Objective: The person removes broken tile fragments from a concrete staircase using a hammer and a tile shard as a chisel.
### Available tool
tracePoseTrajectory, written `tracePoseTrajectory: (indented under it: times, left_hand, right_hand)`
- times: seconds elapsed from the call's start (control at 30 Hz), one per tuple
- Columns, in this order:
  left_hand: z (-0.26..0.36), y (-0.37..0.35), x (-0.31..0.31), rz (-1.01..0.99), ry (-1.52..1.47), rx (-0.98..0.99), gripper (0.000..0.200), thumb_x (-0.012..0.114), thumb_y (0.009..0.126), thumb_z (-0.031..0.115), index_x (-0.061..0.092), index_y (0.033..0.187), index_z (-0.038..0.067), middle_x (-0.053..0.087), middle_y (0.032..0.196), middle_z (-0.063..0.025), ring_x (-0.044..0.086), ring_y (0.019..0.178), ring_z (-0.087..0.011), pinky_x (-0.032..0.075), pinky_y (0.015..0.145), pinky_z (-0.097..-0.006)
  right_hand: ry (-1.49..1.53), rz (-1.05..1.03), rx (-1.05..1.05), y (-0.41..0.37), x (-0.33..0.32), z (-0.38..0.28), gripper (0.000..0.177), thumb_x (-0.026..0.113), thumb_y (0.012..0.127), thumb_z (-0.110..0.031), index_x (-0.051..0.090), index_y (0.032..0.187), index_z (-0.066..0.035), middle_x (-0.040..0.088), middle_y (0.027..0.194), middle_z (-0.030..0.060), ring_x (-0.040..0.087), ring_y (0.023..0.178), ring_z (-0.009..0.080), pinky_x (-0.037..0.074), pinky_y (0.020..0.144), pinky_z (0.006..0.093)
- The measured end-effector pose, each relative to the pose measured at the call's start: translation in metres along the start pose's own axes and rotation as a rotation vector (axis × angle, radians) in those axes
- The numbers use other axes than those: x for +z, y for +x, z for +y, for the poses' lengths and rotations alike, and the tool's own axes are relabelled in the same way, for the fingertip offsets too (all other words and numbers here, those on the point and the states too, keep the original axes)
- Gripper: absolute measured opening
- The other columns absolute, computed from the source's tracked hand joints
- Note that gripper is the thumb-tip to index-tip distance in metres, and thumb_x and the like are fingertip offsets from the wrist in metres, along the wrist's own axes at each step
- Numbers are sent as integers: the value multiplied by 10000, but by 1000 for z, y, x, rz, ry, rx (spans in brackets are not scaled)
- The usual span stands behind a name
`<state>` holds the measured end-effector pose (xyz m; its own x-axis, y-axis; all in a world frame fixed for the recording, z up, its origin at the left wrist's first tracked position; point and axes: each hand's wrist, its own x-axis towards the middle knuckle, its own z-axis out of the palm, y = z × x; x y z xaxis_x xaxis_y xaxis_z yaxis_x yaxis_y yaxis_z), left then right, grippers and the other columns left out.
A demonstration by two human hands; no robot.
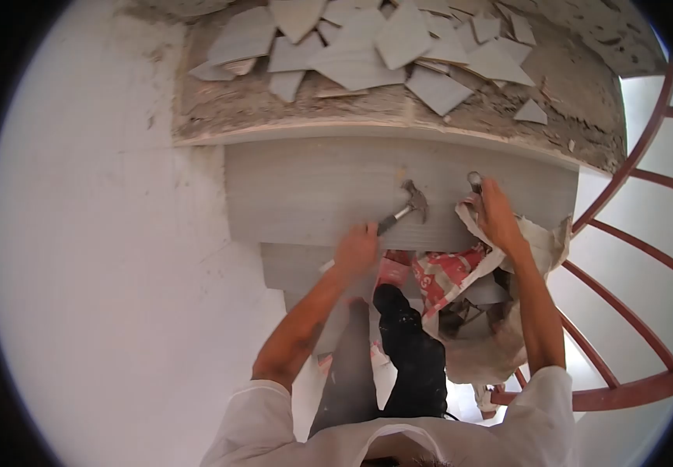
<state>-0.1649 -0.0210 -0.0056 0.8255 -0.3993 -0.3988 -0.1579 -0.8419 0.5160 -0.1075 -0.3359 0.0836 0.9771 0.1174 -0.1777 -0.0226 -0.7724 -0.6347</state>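
My left hand (357,249) is closed round the dark grip of a claw hammer (416,204), whose metal head lies over the grey tiled step (297,183). Opposite it, my right hand (498,212) grips a metal tool with a shiny rounded end (474,180); the rest of that tool is hidden by the fingers. Just below this hand is the rim of a paper sack (484,354) with red and white printing. Broken pieces show inside its open mouth, and my right forearm passes over it.
Broken grey tile pieces (360,54) lie heaped on the rough upper step (585,101). A brown metal railing (640,288) curves along the right. On the left is a white wall (119,257). My legs stand on the lower stairs beside the sack.
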Motion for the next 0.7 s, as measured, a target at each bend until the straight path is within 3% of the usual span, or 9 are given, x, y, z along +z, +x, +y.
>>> tracePoseTrajectory:
  times: [0.07,0.13,0.17,0.27,0.33,0.4,0.47,0.57,0.7]
  left_hand:
    - [13,-31,-21,-26,-226,-180,307,518,936,294,535,1060,14,614,936,-230,599,900,-443,484,740,-526]
    - [23,-67,-42,-136,-378,-396,335,503,949,323,545,1030,0,624,951,-262,590,944,-459,476,762,-526]
    - [15,-85,-43,-112,-403,-408,339,506,948,326,556,1034,2,627,949,-270,593,946,-459,477,766,-520]
    - [-12,-164,-40,-25,-480,-444,345,517,940,329,588,1056,11,632,951,-286,597,946,-464,482,783,-502]
    - [-26,-214,-50,92,-543,-444,347,527,932,323,607,1083,21,633,964,-285,598,938,-474,487,798,-489]
    - [-21,-257,-105,-76,-467,-535,367,533,923,320,605,1134,28,648,975,-268,603,955,-467,487,820,-483]
    - [-64,-309,-78,41,-458,-552,345,565,922,328,576,980,-12,635,819,-264,620,835,-458,477,733,-503]
    - [-102,-359,-81,-58,-376,-709,361,560,917,336,583,1063,7,649,879,-286,625,879,-467,487,772,-518]
    - [-118,-386,-100,52,-368,-747,331,568,924,319,551,969,-9,635,779,-272,628,792,-464,487,700,-503]
  right_hand:
    - [233,48,76,5,1,-58,167,560,874,-54,522,1025,7,592,924,205,592,797,364,482,703,434]
    - [426,199,17,23,22,-92,157,596,886,-107,550,984,6,597,833,155,574,704,283,461,641,376]
    - [523,274,-6,36,30,-114,164,615,892,-133,564,964,5,600,788,129,565,658,243,450,611,347]
    - [586,220,25,64,24,-188,168,657,883,-158,595,926,-7,584,753,63,505,656,130,404,593,276]
    - [664,285,-107,79,30,-235,127,652,884,-124,595,935,-22,539,719,16,448,676,88,378,603,245]
    - [644,223,-176,96,34,-268,105,648,880,-102,598,937,-30,565,737,26,474,692,102,395,631,256]
    - [626,220,-204,110,37,-296,89,643,875,-82,600,938,-36,589,754,35,496,709,119,410,656,269]
    - [567,237,-214,134,46,-320,86,635,864,-57,599,941,-41,617,782,48,524,735,146,428,693,287]
    - [389,163,-224,158,51,-316,103,627,853,-40,590,949,-41,623,792,71,549,745,169,445,718,306]
